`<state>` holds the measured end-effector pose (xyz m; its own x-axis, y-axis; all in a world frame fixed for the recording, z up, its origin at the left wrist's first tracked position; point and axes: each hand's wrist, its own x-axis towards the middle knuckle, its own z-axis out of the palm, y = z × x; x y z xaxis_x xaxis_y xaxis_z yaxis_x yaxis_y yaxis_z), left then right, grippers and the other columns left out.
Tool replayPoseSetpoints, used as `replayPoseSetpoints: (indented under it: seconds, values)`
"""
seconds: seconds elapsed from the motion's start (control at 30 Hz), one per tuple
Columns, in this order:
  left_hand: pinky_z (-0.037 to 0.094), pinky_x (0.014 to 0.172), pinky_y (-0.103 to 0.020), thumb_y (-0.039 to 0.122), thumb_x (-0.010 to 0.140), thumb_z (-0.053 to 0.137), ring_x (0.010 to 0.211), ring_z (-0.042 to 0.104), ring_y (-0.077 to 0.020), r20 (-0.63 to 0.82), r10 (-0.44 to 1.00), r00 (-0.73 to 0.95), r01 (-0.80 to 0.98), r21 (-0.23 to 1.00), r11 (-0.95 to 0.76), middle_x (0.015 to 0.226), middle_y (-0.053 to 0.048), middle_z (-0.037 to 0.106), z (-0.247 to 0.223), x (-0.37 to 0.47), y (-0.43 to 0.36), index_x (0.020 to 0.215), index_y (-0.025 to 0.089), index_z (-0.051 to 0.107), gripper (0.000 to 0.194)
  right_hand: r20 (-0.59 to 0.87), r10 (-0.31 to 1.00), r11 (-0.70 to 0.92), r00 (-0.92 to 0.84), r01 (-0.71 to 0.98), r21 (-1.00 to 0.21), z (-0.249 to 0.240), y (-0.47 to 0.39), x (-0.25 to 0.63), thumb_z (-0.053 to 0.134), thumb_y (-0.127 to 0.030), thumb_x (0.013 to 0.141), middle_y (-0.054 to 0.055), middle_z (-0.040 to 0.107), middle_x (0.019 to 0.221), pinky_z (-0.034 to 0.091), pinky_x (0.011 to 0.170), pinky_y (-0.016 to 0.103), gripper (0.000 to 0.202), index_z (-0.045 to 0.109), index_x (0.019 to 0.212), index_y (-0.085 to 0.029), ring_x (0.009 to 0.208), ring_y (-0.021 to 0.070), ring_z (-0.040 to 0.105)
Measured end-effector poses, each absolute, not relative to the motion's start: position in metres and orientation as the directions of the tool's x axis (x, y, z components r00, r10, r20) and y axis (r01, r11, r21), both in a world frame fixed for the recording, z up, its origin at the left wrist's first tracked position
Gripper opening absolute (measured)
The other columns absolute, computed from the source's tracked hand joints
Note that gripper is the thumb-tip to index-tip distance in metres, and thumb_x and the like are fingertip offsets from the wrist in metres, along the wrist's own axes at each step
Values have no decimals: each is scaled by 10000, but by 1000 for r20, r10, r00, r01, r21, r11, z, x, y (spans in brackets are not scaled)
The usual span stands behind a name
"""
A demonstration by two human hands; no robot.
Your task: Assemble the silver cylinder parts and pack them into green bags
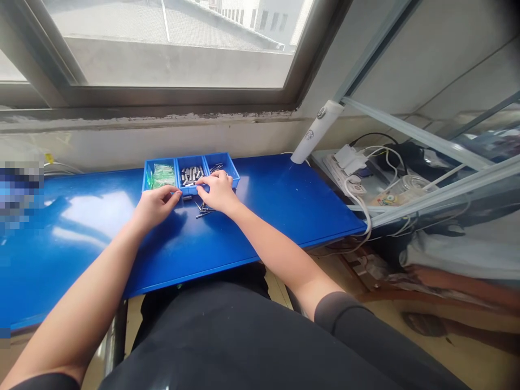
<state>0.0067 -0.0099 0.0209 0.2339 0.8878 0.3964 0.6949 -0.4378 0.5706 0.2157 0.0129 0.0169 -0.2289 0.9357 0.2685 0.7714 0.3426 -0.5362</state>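
Note:
A blue three-compartment bin (190,190) stands on the table against the wall side. Its left compartment holds clear and green plastic pieces (163,176), the middle one short metallic cylinders (190,174), and the right one thin dark pins (217,167). My left hand (159,205) is at the bin's front left, thumb and forefinger pinched together. A short dark cylinder (187,198) is just beside those fingertips; whether they touch it is unclear. My right hand (218,190) reaches over the front right rim, fingers curled and closed near the middle compartment. Several loose pins (202,209) lie below it on the table.
The blue table (268,211) runs beneath a window (182,43). A white bottle or tumbler (317,132) stands at its back right. Beyond the right edge are a power strip (345,173), cables and a metal frame (422,135). Another person's arm (467,287) shows at the right.

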Motion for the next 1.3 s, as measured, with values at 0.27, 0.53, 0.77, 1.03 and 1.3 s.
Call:
replayPoseSetpoints:
  seconds: [0.27,0.53,0.77,1.03,1.3]
  values:
    - [373,526,-249,461,886,550,486,459,-116,369,900,232,701,578,-418,547,22,558,21,7,-9,909,173,723,336,279,933,349,-227,759,-550,18,12,216,577,-312,942,107,678,1153,258,1086,469,240,754,1078,-222,1253,280,448]
    - [366,524,-247,432,895,547,460,436,-114,339,900,273,725,543,-424,491,50,487,20,6,-8,1024,174,744,349,384,910,369,-155,722,-586,25,13,219,522,-246,960,66,729,1105,338,1057,413,256,739,1087,-201,1161,246,522]
    - [365,508,-259,413,877,556,462,489,-138,246,902,355,776,461,-431,503,26,549,8,3,-1,1071,196,761,356,299,850,514,-433,557,-652,30,6,220,518,-162,917,40,744,960,468,803,264,280,733,1096,-168,823,146,650]
    - [369,513,-265,384,862,552,501,555,-169,177,911,372,799,438,-412,576,5,631,8,6,-1,1079,199,737,340,193,865,462,-463,586,-666,19,7,213,577,-183,902,18,732,830,439,702,249,232,746,1060,-175,726,136,630]
    - [355,514,-261,364,862,559,495,552,-162,184,911,369,802,432,-412,575,10,623,5,7,0,1013,199,703,266,171,870,440,-463,572,-692,18,6,210,568,-197,909,13,721,795,427,663,244,220,750,1031,-180,700,134,624]
